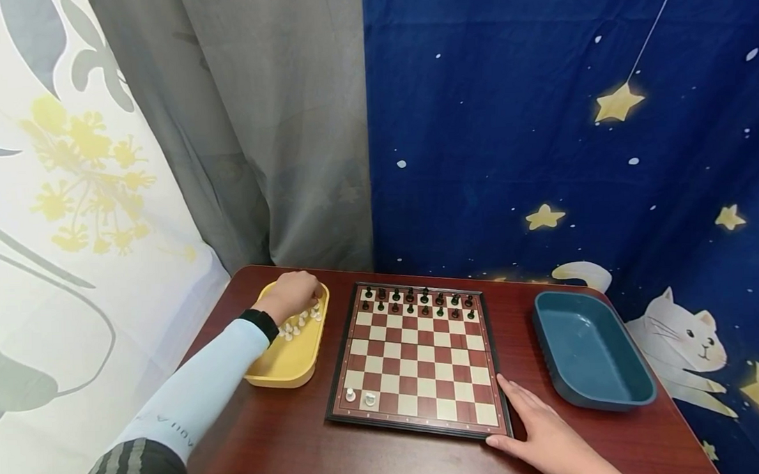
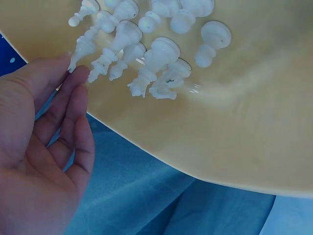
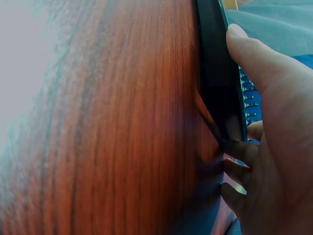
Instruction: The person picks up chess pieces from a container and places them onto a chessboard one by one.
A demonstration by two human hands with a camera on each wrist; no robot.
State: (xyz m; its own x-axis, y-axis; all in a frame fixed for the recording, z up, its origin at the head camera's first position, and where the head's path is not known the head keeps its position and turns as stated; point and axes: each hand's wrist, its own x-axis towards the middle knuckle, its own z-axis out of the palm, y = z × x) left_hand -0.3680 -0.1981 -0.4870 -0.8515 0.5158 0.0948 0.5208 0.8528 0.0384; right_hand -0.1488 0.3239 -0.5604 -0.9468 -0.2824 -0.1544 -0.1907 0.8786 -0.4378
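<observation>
My left hand point(image 1: 293, 294) reaches into the yellow tray point(image 1: 277, 372). In the left wrist view its thumb and forefinger pinch the narrow tip of a white chess piece point(image 2: 84, 46). Several other white chess pieces point(image 2: 161, 54) lie on their sides close by in the tray. My right hand point(image 1: 543, 426) rests at the front right corner of the chessboard point(image 1: 416, 375), thumb at the front edge and extended fingers along the right side. Near the board's front left corner stand a white pawn point(image 1: 350, 395) and another white piece point(image 1: 370, 399).
Black chess pieces point(image 1: 425, 309) stand in two rows along the board's far side. A blue tray point(image 1: 600, 358) sits right of the board on the dark red wooden table point(image 1: 267, 436). Grey and blue curtains point(image 1: 507, 121) hang behind the table.
</observation>
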